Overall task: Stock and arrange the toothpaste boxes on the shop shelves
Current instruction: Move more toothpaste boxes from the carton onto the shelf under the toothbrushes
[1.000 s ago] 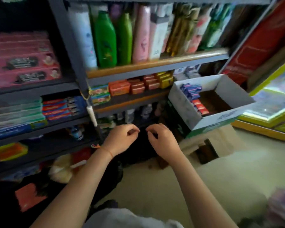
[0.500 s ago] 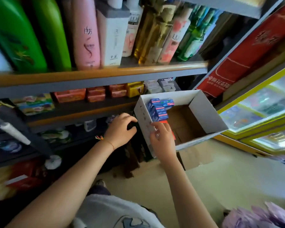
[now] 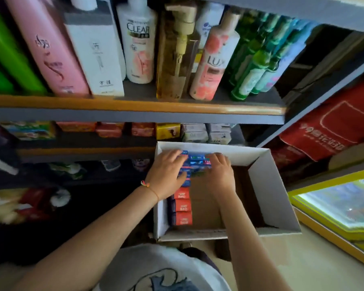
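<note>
Both hands' fingers [image 3: 172, 156] hide part of the blue toothpaste boxes [image 3: 195, 161]; their print is blurred.

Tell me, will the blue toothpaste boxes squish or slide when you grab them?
Probably not squish: the blue toothpaste boxes look like stiff card. They seem small and likely light. Stacked loosely in the carton, they might slip apart, so both hands help.

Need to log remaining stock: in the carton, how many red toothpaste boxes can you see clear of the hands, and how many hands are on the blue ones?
Red toothpaste boxes in the carton, clear of the hands: 3
Hands on the blue toothpaste boxes: 2, the left hand and the right hand
Total: 5
Blue boxes are partly covered, so they cannot be counted.
</note>
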